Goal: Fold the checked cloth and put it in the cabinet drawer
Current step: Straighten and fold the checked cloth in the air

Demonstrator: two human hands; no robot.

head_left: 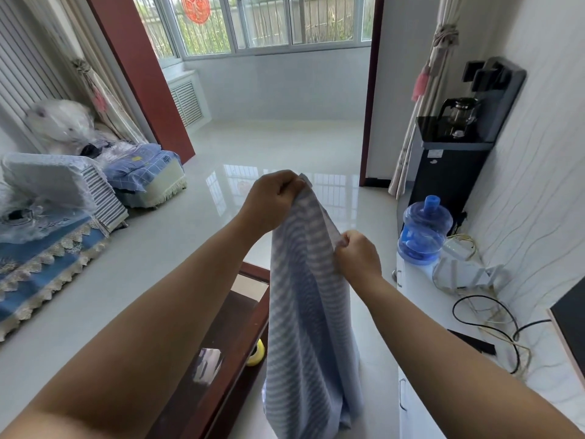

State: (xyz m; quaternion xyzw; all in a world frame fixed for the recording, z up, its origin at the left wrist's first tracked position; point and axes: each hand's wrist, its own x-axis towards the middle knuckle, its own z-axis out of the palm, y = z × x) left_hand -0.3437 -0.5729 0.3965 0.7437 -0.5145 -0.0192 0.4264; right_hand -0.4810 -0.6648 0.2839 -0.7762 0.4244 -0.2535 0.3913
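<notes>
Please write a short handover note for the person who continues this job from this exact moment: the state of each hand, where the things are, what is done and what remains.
Left hand: shut on the cloth's top corner, held higher.
Right hand: shut on the cloth's edge, lower and closer to the body.
Cloth: hangs in the air between the hands, above the floor, beside the dark wooden table. It looks doubled lengthwise, but I cannot say how many folds are made.
Cabinet: white, at the right; drawer handles show, no drawer is seen open.
Done: cloth picked up, folding begun.
Left: finish folding, open a drawer, put the cloth in.
</notes>
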